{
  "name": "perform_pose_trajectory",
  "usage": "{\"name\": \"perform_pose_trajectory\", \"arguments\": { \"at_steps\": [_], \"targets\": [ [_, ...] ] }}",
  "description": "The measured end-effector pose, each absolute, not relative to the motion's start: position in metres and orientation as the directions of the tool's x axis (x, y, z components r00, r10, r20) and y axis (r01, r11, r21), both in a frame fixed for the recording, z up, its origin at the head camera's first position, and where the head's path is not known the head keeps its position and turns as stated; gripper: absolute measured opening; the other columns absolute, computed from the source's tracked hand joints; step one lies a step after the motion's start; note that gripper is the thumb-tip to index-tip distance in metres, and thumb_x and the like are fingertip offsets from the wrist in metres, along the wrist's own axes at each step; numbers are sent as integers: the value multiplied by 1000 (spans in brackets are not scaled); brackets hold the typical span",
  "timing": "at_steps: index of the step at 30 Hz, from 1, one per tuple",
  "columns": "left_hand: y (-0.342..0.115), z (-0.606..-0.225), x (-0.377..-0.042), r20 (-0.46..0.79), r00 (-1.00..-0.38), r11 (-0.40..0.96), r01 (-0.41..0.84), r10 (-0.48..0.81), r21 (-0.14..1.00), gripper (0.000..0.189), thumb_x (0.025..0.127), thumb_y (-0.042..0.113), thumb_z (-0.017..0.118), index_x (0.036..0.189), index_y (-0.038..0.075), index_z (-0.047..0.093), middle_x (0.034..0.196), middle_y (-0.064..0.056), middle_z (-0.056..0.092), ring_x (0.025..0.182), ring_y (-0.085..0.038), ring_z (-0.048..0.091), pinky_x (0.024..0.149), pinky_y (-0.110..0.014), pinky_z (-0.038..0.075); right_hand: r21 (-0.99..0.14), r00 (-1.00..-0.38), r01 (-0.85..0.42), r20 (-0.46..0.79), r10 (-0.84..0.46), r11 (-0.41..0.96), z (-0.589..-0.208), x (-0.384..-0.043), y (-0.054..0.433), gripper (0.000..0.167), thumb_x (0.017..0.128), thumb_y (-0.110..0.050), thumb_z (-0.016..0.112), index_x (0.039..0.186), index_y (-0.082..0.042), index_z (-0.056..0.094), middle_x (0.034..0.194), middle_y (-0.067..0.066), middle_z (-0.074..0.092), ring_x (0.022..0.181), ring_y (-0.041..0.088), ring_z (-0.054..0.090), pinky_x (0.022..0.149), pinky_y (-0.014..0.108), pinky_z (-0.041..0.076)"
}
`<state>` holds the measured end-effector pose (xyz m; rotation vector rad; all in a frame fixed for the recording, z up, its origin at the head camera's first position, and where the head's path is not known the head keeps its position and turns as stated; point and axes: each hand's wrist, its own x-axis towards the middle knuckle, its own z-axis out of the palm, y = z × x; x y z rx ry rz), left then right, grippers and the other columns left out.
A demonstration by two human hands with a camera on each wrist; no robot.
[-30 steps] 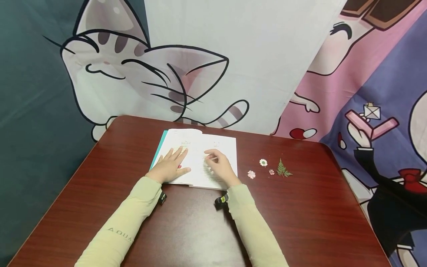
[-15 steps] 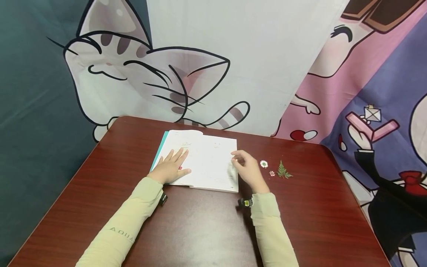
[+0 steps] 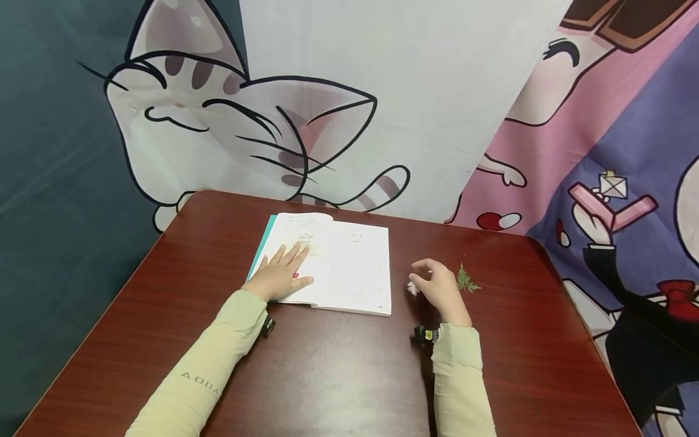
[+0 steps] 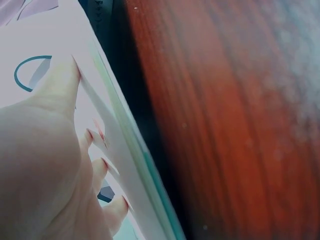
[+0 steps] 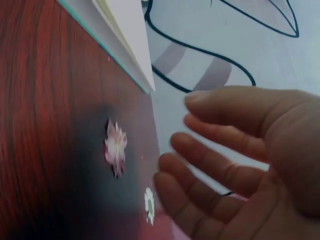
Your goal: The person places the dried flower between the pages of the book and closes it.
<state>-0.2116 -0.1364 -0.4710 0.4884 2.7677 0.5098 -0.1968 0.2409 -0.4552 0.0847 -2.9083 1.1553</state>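
Note:
An open book with a teal cover lies on the table. My left hand rests flat on its left page, fingers spread. A small red spot shows on the page by the left thumb. To the right of the book, my right hand hovers above dried flowers, its fingers loosely bent and holding nothing. In the right wrist view a pale pink flower and a white daisy lie below the fingertips. Beyond the hand is a green fern sprig. The small pink flower is hidden in the head view.
The dark red wooden table carries everything. Behind it hangs a cloth backdrop with cartoon figures. A black camera is strapped at the right wrist.
My right hand has moved right, from above the right page to over the flowers beside the book. The left hand stays on the left page.

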Motion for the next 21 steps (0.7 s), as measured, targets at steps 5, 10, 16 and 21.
{"name": "perform_pose_trajectory", "arguments": {
  "at_steps": [5, 10, 16, 21],
  "targets": [
    [-137, -470, -211, -213, -901, 879, 275, 377, 389, 79, 104, 54, 47, 165, 15, 13, 170, -12, 6, 154, -44, 1, 116, -72, 5, -631, -997, 7, -63, -42, 776, -459, -198, 245, 26, 93, -11, 70, 114, 4, 69, 107, 19, 70, 95, 32, 65, 88, 50, 52],
    [-136, -470, -211, -213, -900, 877, 278, 380, 393, 79, 104, 53, 47, 164, 15, 14, 170, -12, 6, 154, -44, 1, 116, -72, 5, -599, -994, 48, -104, -18, 800, -461, -195, 246, 26, 90, -11, 75, 109, 5, 69, 95, 16, 70, 81, 27, 63, 77, 46, 54],
    [-137, -470, -211, -215, -897, 873, 281, 387, 399, 79, 104, 54, 46, 164, 14, 14, 170, -12, 7, 154, -44, 1, 116, -72, 4, -595, -993, 80, -119, 12, 800, -467, -194, 247, 18, 88, -9, 75, 99, 3, 67, 88, 13, 67, 78, 25, 60, 72, 42, 52],
    [-138, -473, -212, -212, -898, 873, 280, 385, 400, 80, 104, 56, 46, 164, 15, 14, 170, -12, 7, 154, -43, 1, 116, -72, 4, -598, -988, 100, -153, 10, 795, -468, -194, 247, 18, 89, -11, 76, 94, 0, 64, 86, 11, 66, 75, 22, 58, 68, 37, 48]
  ]
}}
